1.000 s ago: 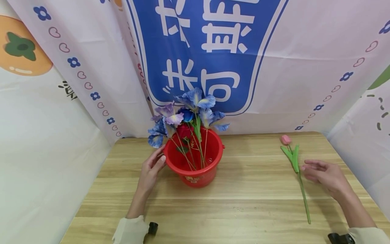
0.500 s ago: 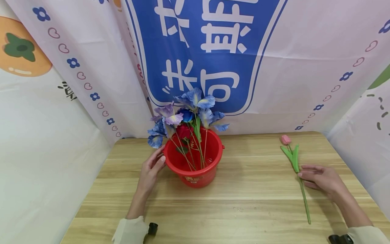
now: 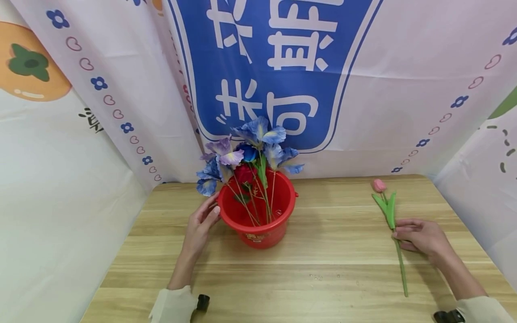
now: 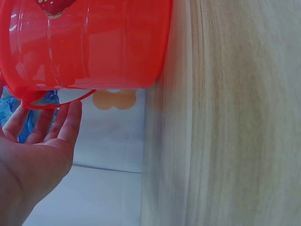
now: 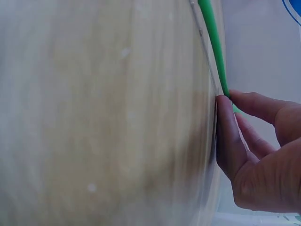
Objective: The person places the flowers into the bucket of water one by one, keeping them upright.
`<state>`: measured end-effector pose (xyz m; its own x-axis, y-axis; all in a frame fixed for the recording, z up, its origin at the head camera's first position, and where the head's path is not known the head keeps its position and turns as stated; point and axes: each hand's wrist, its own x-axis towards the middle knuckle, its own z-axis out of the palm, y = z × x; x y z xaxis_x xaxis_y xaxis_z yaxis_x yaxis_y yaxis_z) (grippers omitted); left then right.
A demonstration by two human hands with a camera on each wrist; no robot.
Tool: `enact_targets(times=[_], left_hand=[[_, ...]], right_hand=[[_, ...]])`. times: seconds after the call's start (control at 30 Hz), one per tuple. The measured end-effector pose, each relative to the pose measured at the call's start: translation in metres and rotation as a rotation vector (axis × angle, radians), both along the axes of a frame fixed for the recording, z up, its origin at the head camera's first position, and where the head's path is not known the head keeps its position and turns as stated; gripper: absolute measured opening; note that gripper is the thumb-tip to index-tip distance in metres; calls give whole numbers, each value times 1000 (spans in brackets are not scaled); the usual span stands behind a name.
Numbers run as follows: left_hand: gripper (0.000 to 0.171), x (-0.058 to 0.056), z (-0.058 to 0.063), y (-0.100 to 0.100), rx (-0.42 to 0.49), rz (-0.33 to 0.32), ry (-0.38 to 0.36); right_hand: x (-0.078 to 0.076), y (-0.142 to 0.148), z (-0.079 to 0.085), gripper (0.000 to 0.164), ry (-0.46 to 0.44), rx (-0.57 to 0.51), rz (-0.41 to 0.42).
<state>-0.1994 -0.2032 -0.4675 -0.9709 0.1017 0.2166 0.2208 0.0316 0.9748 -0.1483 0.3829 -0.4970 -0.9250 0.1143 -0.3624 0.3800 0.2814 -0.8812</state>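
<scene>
A red plastic bucket (image 3: 262,235) stands on the wooden table, holding artificial flowers (image 3: 258,132) in blue, purple and red that lean over its back rim. At its left side my left hand (image 3: 199,224) holds the rim and the handle. The left wrist view shows its fingers against the thin red handle (image 4: 70,101); the thumb is mostly out of that view. To the right lies a pink artificial tulip (image 3: 391,211) with green leaves. My right hand (image 3: 422,235) pinches its stem below the leaves. In the right wrist view, thumb and fingertip meet on the green stem (image 5: 217,52).
The wooden table (image 3: 323,287) has a few small clear droplets or specks near its front. A printed cloth (image 3: 375,112) with blue and white lettering hangs right behind the table, close behind the flowers. White cloth sides (image 3: 60,202) flank it.
My right hand has moved left onto the tulip stem and taken it between thumb and fingers. The stem's lower end has shifted slightly left. My left hand and the bucket stay put.
</scene>
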Motion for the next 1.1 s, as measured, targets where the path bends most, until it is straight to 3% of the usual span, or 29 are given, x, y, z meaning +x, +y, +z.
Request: enact_targets(times=[0.5,0.87,1.1], left_hand=[[50,-2,-1,2,5,-7,14],[50,-1,-1,2,8,11,-3],[50,0,-1,1,11,4,15]], right_hand=[[4,-9,4,63,70,8,24],[3,-30,24,62,145,40,62],[1,-47,35,60,189,-11,48]])
